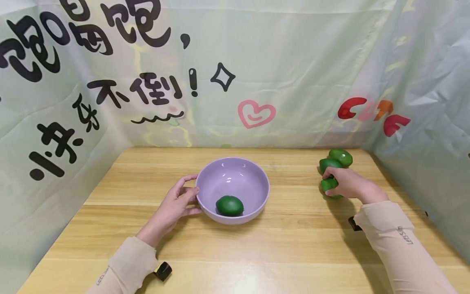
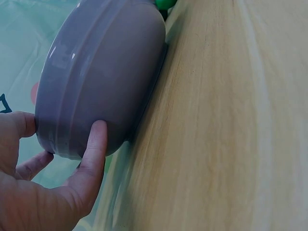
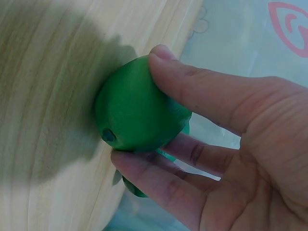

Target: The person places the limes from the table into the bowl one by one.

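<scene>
My left hand [image 1: 178, 203] holds the left side of a purple bowl [image 1: 257, 196], thumb at the rim and other fingers against the outer wall. The left wrist view shows a fingertip [image 2: 99, 127] pressed on the bowl's side [image 2: 106, 62]. One dark green lime [image 1: 229, 206] lies in the bowl near its front. Off to the right, my right hand [image 1: 349, 182] grips another green lime [image 1: 329, 185] between thumb and fingers. In the right wrist view, this lime [image 3: 139, 108] sits close over the table, a dark stem spot at one end.
Two more green limes, a darker one [image 1: 329, 164] and a lighter one [image 1: 340, 157], lie just behind my right hand on the wooden table [image 1: 293, 245]. A printed cloth [image 1: 293, 61] stands up behind the table and along both sides.
</scene>
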`<state>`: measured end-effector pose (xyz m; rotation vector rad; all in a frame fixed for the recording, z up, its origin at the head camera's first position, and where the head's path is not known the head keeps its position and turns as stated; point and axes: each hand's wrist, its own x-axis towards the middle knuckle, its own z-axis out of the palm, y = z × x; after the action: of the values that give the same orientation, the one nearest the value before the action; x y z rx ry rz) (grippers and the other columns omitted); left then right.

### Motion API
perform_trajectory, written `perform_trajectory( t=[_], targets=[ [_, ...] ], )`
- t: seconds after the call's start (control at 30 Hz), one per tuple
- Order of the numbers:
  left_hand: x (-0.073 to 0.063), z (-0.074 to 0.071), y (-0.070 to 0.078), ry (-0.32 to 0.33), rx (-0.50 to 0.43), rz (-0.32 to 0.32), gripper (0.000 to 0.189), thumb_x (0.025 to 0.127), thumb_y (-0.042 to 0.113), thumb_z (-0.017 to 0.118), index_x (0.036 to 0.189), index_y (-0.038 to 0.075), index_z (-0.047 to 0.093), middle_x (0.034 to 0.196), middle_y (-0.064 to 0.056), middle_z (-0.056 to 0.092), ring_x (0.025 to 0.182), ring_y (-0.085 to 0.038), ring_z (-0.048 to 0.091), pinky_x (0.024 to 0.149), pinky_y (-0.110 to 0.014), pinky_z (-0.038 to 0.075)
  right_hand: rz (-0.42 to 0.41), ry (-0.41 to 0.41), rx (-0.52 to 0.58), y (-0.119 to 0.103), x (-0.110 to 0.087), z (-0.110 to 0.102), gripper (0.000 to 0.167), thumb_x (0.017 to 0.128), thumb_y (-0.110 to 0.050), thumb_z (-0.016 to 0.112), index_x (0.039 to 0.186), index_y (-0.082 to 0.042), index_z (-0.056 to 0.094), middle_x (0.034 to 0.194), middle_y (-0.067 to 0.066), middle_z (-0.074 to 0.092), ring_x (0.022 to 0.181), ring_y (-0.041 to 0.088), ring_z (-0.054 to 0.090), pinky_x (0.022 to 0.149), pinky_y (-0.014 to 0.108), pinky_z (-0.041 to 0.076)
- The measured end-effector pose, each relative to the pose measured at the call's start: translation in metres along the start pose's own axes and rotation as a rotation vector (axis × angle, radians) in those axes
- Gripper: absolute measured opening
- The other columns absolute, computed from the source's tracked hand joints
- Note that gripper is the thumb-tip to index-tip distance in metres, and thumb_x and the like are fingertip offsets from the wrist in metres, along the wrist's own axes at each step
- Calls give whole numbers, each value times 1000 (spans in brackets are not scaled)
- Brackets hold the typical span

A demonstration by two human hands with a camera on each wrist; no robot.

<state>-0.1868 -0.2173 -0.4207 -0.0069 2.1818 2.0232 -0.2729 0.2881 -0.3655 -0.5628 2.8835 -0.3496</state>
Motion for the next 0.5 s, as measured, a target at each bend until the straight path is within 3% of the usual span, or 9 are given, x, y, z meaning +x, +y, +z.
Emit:
perform_trajectory(
  t=[0.5],
  targets=[
    [0,0,0,2,-1,-8,50,113,21,55,161,23,42,144,-26,49,119,-35,70,96,-44,69,-30,32,-23,2,3,3,43,85,-11,90,114,4,63,111,28,71,102,47,68,85,61,61]
  ],
)
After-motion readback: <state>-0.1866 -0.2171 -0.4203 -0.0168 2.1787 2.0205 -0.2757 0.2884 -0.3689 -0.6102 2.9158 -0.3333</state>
